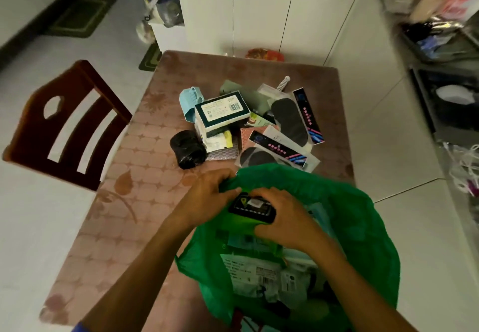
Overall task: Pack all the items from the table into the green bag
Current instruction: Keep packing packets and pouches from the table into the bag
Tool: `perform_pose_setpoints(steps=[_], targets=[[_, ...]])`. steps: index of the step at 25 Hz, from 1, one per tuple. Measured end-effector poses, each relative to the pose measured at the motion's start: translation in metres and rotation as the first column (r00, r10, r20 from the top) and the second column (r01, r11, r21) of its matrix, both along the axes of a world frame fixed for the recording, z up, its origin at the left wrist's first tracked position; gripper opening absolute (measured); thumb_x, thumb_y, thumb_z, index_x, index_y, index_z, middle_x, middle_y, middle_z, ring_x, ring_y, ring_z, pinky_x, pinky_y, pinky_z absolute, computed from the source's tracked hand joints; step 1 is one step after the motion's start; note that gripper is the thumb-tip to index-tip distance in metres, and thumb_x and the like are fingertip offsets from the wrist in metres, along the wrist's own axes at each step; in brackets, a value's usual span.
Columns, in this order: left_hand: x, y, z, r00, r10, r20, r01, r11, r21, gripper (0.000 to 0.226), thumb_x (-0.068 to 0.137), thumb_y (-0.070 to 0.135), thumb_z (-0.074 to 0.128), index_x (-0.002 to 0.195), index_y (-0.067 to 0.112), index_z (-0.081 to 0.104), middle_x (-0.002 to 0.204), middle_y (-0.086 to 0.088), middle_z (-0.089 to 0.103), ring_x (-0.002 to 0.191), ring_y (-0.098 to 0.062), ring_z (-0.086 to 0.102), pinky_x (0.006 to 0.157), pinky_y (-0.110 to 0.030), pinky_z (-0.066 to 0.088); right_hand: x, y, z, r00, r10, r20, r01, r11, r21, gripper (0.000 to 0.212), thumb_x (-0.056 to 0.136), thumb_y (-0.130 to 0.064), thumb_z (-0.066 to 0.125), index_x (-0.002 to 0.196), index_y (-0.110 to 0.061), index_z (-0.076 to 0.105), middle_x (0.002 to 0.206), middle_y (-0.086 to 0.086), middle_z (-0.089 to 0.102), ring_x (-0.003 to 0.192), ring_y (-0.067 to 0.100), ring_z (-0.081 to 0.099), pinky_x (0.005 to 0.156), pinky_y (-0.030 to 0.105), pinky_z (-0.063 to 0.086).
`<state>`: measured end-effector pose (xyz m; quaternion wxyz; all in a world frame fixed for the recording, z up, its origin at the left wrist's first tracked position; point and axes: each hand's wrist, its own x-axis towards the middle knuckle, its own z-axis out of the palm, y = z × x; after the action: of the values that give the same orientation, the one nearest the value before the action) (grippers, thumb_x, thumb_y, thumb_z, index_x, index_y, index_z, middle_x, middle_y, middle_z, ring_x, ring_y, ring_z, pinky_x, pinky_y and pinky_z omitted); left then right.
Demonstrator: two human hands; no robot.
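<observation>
The green bag [357,228] hangs open at the table's near edge, with packages visible inside. My left hand [207,197] grips the bag's far rim. My right hand [282,217] holds a small black box [250,208] over the bag's mouth. On the table beyond lies a pile: a dark-and-white box with a barcode [220,111], a light blue holder [189,103], a black roll [188,149], black insole packs [290,122] and flat packets with pink print [308,116].
The pink patterned table [134,202] has a dark wooden chair [67,127] at its left. White cabinets [259,15] stand behind. A cluttered counter [445,46] runs along the right side.
</observation>
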<state>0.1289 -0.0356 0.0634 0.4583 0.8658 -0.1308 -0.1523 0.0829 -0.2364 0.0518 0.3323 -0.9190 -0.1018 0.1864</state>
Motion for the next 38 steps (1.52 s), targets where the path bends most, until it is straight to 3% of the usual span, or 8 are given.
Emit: perform_pose_setpoints(steps=[4,12,17,24,27,31,34,38], targets=[[0.002,0.011,0.0,0.994,0.111,0.008,-0.11,0.989,-0.101,0.006,0.086,0.012,0.065,0.081,0.013,0.062,0.074,-0.006,0.064,0.06,-0.011,0.057,0.054,-0.028,0.047,-0.004,0.005,-0.005,0.985,0.172,-0.028,-0.166,0.975,0.151,0.055,0.063,-0.033,0.075,0.116,-0.027,0.061,0.105,-0.008,0.062,0.092,0.005,0.056,0.079,0.017,0.047],[0.014,0.022,-0.013,0.892,-0.33,-0.308,0.391,0.906,0.161,0.016,0.083,0.023,0.065,0.076,0.035,0.055,0.077,0.012,0.057,0.067,-0.004,0.056,0.055,-0.016,0.039,0.016,0.021,0.004,0.974,0.201,-0.105,-0.209,0.975,-0.075,0.029,0.083,-0.032,0.063,0.111,-0.027,0.069,0.107,-0.005,0.071,0.093,0.012,0.064,0.077,0.029,0.053],[0.03,0.007,-0.017,0.899,-0.36,-0.251,0.407,0.897,0.17,0.034,0.075,0.049,0.071,0.101,0.031,0.058,0.091,0.019,0.051,0.081,-0.003,0.053,0.06,-0.02,0.039,0.091,-0.017,0.024,0.944,-0.323,0.072,0.309,0.938,0.154,0.017,0.086,-0.021,0.065,0.101,-0.021,0.072,0.096,-0.005,0.073,0.086,0.004,0.066,0.079,0.026,0.056],[0.026,-0.008,-0.031,0.971,-0.212,-0.108,0.234,0.932,0.276,0.012,0.094,0.024,0.05,0.086,0.031,0.055,0.076,0.012,0.054,0.066,-0.006,0.049,0.057,-0.027,0.035,0.165,-0.035,-0.118,0.941,-0.262,-0.215,0.115,0.844,-0.524,0.097,0.07,-0.044,0.079,0.144,-0.014,0.024,0.147,0.017,0.035,0.124,0.039,0.048,0.094,0.051,0.046],[0.021,-0.005,-0.034,0.987,-0.1,-0.123,0.131,0.951,0.279,0.019,0.093,0.027,0.051,0.076,0.035,0.048,0.067,0.012,0.052,0.061,-0.004,0.051,0.056,-0.028,0.04,0.153,-0.036,-0.132,0.971,-0.203,-0.122,0.101,0.821,-0.562,0.074,0.078,-0.039,0.073,0.136,-0.014,0.034,0.131,0.018,0.054,0.114,0.037,0.056,0.087,0.045,0.048],[0.026,-0.03,-0.024,0.989,-0.139,-0.055,0.148,0.873,0.466,0.028,0.082,0.047,0.061,0.105,0.031,0.058,0.097,0.002,0.065,0.081,-0.017,0.06,0.059,-0.027,0.039,0.142,-0.052,-0.067,0.931,-0.342,0.131,0.357,0.926,-0.124,0.013,0.089,-0.029,0.062,0.095,-0.018,0.057,0.085,-0.003,0.058,0.078,0.017,0.056,0.066,0.03,0.041],[0.034,-0.059,-0.024,0.983,-0.181,-0.034,0.167,0.793,0.586,0.045,0.082,0.049,0.063,0.121,0.028,0.055,0.107,-0.002,0.064,0.095,-0.023,0.062,0.065,-0.027,0.04,0.089,-0.07,0.019,0.801,-0.561,0.211,0.444,0.792,0.42,0.006,0.09,-0.018,0.063,0.096,-0.019,0.065,0.075,-0.012,0.062,0.066,0.005,0.061,0.056,0.022,0.051],[0.04,-0.067,-0.029,0.992,-0.124,-0.008,0.109,0.841,0.53,0.006,0.088,0.027,0.057,0.086,0.025,0.062,0.09,-0.001,0.063,0.079,-0.02,0.059,0.059,-0.029,0.04,-0.008,-0.089,0.049,0.84,-0.112,0.531,0.057,0.991,0.119,0.021,0.084,-0.018,0.058,0.1,-0.015,0.071,0.093,-0.01,0.066,0.082,0.0,0.056,0.069,0.012,0.048]])
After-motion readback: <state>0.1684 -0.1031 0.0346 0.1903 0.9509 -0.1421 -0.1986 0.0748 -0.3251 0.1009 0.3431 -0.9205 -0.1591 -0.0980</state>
